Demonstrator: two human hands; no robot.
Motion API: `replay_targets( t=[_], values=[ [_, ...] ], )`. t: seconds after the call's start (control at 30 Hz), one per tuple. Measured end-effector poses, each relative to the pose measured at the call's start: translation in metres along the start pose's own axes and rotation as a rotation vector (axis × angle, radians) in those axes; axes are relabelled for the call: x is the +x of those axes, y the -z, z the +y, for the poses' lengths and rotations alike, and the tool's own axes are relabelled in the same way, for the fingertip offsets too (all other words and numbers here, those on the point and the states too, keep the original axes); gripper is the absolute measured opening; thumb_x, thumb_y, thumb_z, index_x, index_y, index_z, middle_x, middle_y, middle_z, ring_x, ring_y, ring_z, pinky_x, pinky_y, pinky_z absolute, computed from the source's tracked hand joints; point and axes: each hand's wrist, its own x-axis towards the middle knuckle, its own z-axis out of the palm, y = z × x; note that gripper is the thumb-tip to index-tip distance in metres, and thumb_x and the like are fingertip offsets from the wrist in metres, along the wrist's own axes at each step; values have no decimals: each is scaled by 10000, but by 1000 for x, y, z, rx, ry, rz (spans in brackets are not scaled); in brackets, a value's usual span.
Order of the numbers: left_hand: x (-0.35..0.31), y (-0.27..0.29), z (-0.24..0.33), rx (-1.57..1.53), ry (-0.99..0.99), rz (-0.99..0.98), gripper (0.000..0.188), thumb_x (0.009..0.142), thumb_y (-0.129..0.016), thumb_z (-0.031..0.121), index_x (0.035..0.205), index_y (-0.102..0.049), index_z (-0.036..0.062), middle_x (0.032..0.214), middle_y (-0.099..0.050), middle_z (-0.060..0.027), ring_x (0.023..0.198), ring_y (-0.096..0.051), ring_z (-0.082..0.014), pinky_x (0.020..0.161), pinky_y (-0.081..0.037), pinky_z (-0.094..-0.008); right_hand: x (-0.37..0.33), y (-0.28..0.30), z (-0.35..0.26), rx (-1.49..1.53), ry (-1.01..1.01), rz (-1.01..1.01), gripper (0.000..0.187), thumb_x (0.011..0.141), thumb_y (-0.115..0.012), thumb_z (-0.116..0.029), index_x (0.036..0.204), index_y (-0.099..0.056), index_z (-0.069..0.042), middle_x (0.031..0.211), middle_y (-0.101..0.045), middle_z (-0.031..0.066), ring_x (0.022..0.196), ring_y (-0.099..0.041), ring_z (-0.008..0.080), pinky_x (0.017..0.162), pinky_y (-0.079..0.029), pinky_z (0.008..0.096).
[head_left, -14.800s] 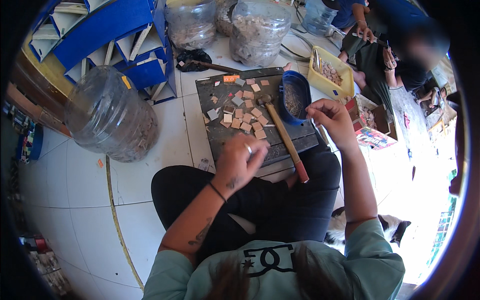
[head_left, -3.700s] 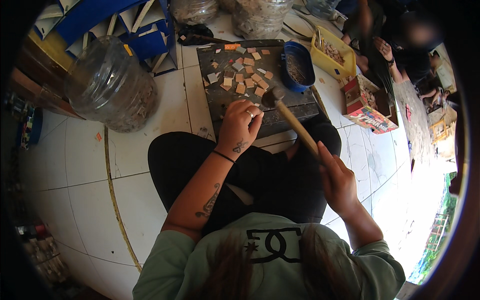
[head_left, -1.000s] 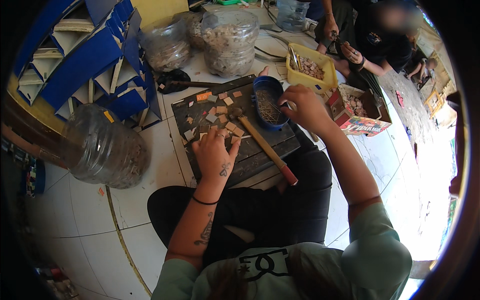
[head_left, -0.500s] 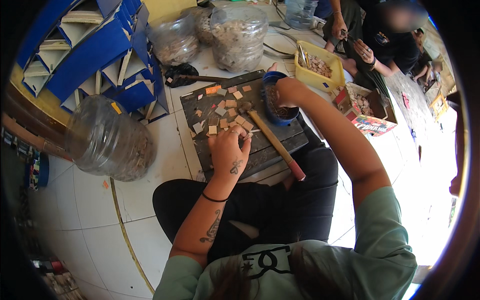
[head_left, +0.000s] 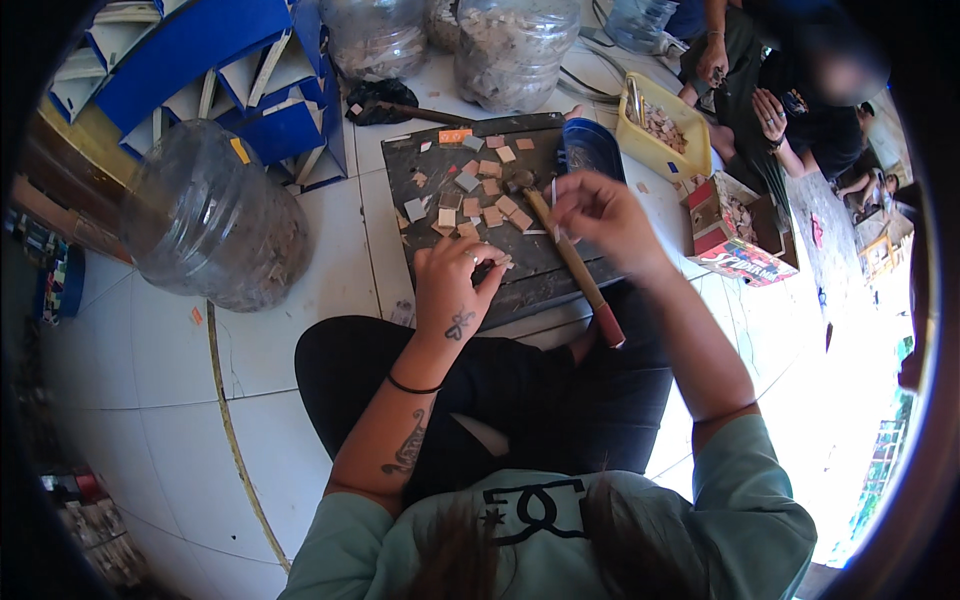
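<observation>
1. White floor tiles (head_left: 275,365) surrounded a low, dark tabletop (head_left: 535,290), set before the person.
2. Left hand (head_left: 455,290): thumb and forefinger were pressed together on a small pale piece (head_left: 506,264), just above the near part of the tabletop.
3. Right hand (head_left: 605,215): fingers were bent and motion-blurred; a thin pale sliver (head_left: 556,205) showed beside their tips, but whether they gripped it could not be told.
4. Principal relation: the small pale piece lay left of the right hand and nearer the body, with the hammer (head_left: 580,270) between them in view. The hammer's long axis ran obliquely, head far left, butt near right; the right hand was the nearer to its handle.
5. Appearance: the small pale piece was largely covered by fingers, its outline unclear; the hammer had a dark head, tan handle and red butt.
6. Farther out: tan and grey squares (head_left: 493,216) lay scattered beyond the left hand; a blue container (head_left: 598,130) occupied the far right corner.
</observation>
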Motion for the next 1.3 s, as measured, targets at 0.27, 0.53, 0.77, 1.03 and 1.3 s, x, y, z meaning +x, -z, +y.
replay_targets(
  t=[0.27,0.53,0.77,1.03,1.3],
  values=[
    [-2,1,-3,-41,57,-34,86,782,-748,154,851,-719,111,833,-670,-12,834,-595,-223,759,-373,-375,-14,-54,22,-228,80,138,92,862,-714,-56,900,-661,9,828,-693,35,748,-628,57,669,-505,222],
    [-2,1,-4,-29,36,-11,114,778,-774,143,866,-725,89,821,-681,-5,671,-560,-177,753,-376,-331,-20,-59,22,-426,194,164,81,865,-706,-7,926,-658,17,867,-707,56,806,-667,81,742,-536,237],
    [-2,1,-3,-12,44,-20,83,772,-758,137,838,-721,102,828,-675,-16,833,-601,-222,758,-383,-366,-16,-59,24,-464,221,134,77,857,-697,13,927,-668,24,853,-707,65,805,-676,98,748,-546,252],
    [0,1,-1,-5,22,8,106,783,-758,134,872,-717,93,803,-654,-17,744,-579,-205,765,-383,-353,-8,-62,19,-557,328,102,96,808,-714,5,896,-675,15,817,-698,124,722,-692,199,665,-543,296],
    [10,-1,2,-62,-30,82,71,793,-726,96,783,-671,53,757,-619,-56,777,-599,-242,755,-410,-376,-5,-63,15,-610,281,172,115,778,-746,-67,842,-679,1,854,-677,130,801,-675,279,707,-534,360]
  ],
)
